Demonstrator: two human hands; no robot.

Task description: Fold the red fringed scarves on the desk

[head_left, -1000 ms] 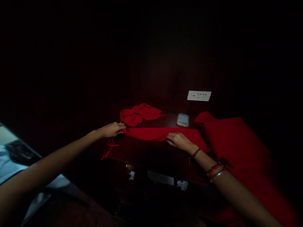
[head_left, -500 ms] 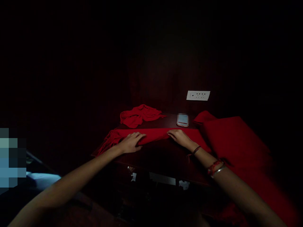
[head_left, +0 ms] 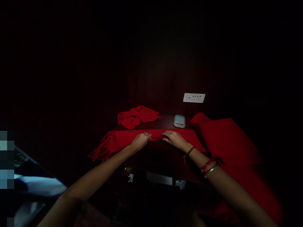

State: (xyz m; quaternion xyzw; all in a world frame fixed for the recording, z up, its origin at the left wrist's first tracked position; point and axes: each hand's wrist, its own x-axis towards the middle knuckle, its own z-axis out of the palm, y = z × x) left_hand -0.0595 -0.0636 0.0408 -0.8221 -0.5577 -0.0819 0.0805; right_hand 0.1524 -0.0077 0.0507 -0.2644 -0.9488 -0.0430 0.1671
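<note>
A red fringed scarf lies as a long folded strip across a dark table, its loose tassels spread at the left end. My left hand pinches the near edge of the strip close to its middle, fingers closed. Just to the right, my right hand has its bent fingers closed on the same edge, with a short stretch of cloth between the two hands. Bracelets circle my right wrist and forearm. The fingertips of both hands are partly hidden in the dim light.
Behind the scarf lie a crumpled red cloth and a phone with its screen lit. More red fabric spreads over the right side and hangs down. A white socket panel is on the wall. Paper scraps show below the table edge.
My left hand has moved right along the scarf and its spread fingers have closed on the near edge. My right hand has shifted slightly left. The view has turned a little.
</note>
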